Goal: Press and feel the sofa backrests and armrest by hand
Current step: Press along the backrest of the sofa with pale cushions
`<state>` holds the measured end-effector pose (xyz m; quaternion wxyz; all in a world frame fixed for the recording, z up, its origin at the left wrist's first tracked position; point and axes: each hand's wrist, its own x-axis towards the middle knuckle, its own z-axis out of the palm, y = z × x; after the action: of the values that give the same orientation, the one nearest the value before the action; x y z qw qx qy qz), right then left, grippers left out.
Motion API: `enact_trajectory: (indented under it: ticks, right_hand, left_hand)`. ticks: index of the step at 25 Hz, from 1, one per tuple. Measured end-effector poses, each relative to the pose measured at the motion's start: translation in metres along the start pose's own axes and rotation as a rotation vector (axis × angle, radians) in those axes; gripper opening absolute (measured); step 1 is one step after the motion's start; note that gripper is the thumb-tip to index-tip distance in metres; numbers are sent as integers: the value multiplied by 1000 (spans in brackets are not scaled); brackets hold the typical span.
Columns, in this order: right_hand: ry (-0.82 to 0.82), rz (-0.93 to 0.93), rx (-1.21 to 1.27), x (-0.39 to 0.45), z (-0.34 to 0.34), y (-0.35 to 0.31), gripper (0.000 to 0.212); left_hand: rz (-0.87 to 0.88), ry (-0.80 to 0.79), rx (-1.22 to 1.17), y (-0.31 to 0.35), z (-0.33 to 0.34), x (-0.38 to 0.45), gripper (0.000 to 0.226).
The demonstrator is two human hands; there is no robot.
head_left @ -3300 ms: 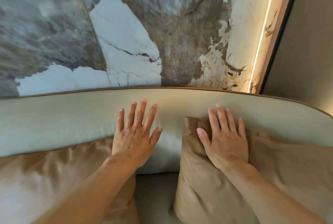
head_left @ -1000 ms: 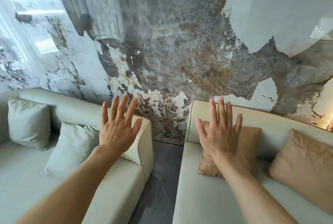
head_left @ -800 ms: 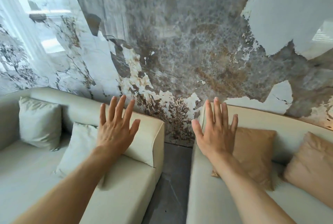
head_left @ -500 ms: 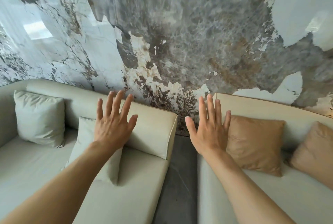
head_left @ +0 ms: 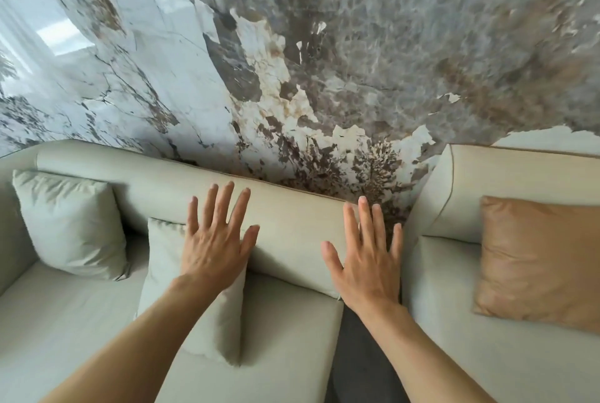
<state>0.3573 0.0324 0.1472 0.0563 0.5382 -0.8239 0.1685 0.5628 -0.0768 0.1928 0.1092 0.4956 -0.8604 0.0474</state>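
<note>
Two pale grey-green sofa sections stand against a marble wall with a narrow gap between them. The left section's backrest (head_left: 292,224) runs from the far left to the gap. My left hand (head_left: 217,240) is spread flat with fingers apart in front of this backrest, over a pale cushion (head_left: 194,305). My right hand (head_left: 367,259) is spread in front of the backrest's right end, by the gap. Whether either palm touches the backrest is unclear. The right section's backrest (head_left: 519,182) has tan piping and stands apart from both hands.
A second pale cushion (head_left: 71,224) leans in the left corner. A tan cushion (head_left: 539,259) rests on the right section. Dark floor (head_left: 360,370) shows in the gap between the sections. The marble wall (head_left: 324,61) rises directly behind both backrests.
The view and both hands have shifted left from the right sofa section with tan cushions. Both hands now hover in front of the left section's backrest, fingers still spread.
</note>
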Motion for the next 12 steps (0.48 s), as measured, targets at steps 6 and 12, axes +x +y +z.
enact_trajectory:
  ticks: [6,12]
  right_hand:
    - [-98,32,-2,36,122,13,73]
    - [-91,92,-74,61,224,1,74]
  left_hand:
    - [50,-116,38,-26,123,61,68]
    - [156,-133,60,-91,240,108,66]
